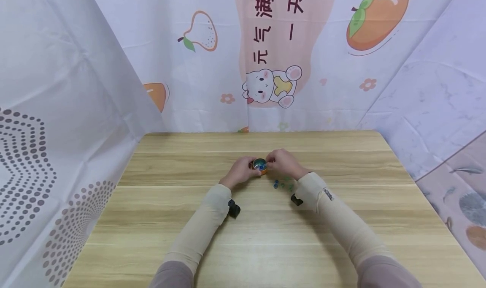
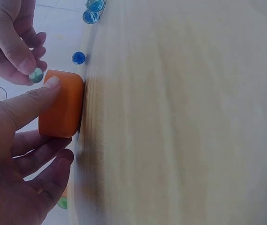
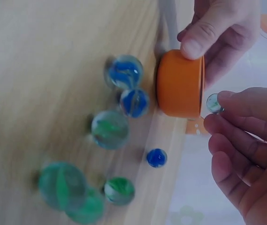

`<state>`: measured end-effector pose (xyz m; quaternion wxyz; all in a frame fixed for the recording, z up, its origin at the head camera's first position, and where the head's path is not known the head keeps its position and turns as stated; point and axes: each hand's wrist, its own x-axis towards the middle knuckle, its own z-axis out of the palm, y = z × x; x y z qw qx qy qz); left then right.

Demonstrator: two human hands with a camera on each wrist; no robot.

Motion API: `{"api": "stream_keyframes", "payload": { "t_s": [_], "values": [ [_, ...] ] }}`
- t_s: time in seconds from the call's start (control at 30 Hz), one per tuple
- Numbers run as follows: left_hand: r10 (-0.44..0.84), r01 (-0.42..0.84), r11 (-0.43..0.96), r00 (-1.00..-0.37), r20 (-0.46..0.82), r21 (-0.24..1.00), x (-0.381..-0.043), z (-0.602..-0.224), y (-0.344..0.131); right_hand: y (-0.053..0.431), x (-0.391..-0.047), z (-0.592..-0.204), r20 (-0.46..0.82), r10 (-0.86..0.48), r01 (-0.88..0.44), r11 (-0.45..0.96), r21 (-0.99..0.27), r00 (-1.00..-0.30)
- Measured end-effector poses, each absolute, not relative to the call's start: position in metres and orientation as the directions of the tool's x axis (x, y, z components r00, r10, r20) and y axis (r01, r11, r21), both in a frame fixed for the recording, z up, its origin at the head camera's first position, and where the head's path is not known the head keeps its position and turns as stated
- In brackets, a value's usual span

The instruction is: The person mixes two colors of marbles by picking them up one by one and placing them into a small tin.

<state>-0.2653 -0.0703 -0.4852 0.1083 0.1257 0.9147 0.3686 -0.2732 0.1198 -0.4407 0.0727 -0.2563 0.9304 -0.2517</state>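
An orange round container (image 3: 178, 86) stands upright on the wooden table. My left hand (image 1: 243, 169) grips its side, thumb on the near wall and fingers behind. Inside, the head view shows a dark teal interior and something blue (image 1: 261, 167), too small to make out fully. Beside the rim, my right hand (image 1: 285, 163) pinches a clear green marble (image 3: 213, 103) between thumb and forefinger; the left wrist view also shows this marble (image 2: 36, 75) just above the rim.
On the table right of the container lie loose glass marbles: blue-swirled ones (image 3: 125, 71), a small dark blue one (image 3: 156, 158) and several green ones (image 3: 62, 186). A printed curtain (image 1: 205, 77) hangs behind the table's far edge. Each wrist wears a small black camera (image 1: 234, 210).
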Motion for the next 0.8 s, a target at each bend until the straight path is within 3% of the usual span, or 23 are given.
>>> {"api": "stream_keyframes", "payload": {
  "t_s": [0.8],
  "values": [
    [0.319,0.18,0.703,-0.945,-0.078,0.688,-0.265,-0.484,-0.069,0.129,-0.274,-0.449,0.033,-0.53,-0.464,0.709,-0.532,-0.847]
  ]
}}
